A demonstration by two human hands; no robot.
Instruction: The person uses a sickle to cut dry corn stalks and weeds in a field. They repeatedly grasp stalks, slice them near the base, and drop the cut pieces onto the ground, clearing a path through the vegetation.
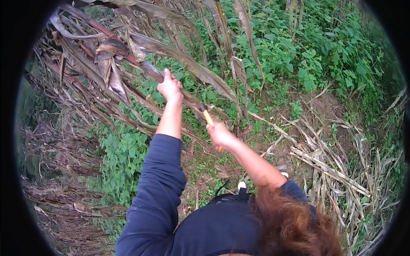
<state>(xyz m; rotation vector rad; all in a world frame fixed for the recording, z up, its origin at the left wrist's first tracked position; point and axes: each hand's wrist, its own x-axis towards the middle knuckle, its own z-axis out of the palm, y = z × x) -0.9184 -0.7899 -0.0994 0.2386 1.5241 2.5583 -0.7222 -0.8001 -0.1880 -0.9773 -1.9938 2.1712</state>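
A tall dry maize stalk point(150, 71) slants from the upper left down toward the ground ahead of me. My left hand point(169, 86) is wrapped around it, thumb pointing up along the stem. Withered brown leaves point(110, 51) hang from its upper part. Lower and to the right, my right hand point(220, 136) grips the orange handle point(208, 118) of a hand tool. The tool's dark end point(203, 108) meets or overlaps the lower stalk; its blade cannot be made out, so I cannot tell the tool's exact kind.
More dry standing stalks point(224, 32) rise just ahead. Cut stalks point(333, 172) lie heaped on the ground at right. Leafy green weeds point(307, 64) grow at upper right, with others point(123, 156) left of my arm. Bare soil point(208, 169) shows near my feet.
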